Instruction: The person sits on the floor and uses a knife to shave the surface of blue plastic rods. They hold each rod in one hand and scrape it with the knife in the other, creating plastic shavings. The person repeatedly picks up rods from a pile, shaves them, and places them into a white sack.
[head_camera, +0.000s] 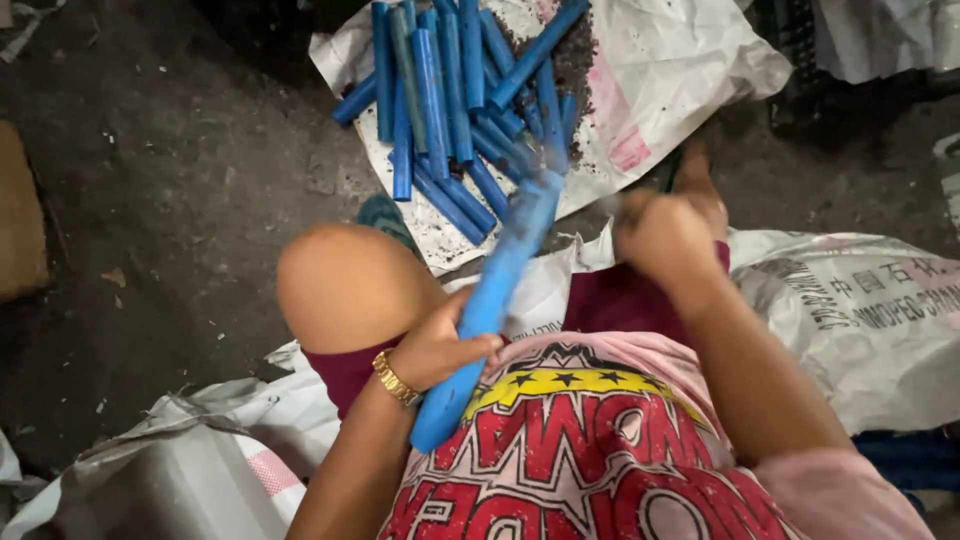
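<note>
Head view looks down over a seated person's lap, with a bare knee (345, 285) on the left and dark red shorts (620, 295) below a pink printed shirt (590, 440). The left hand (440, 345), wearing a gold wristband (396, 380), is wrapped around the lower part of a long blue tube (490, 300), fingers closed over it. This tube runs slantwise from near the shirt up and to the right, its far end blurred just in front of the pile beyond. The right hand (665, 235) is curled into a loose fist to the right of the tube's far end, apart from it; it is blurred, and I cannot tell whether it grips anything. Farther off, a heap of similar blue tubes (455, 100) lies on a white woven sack (680, 70) spread on the dark floor (180, 170), with dark crumbs scattered on the sack among them. Another white sack (860, 310) with printing lies to the right beside the person's forearm, and a third crumpled one (200, 470) sits near left.
</note>
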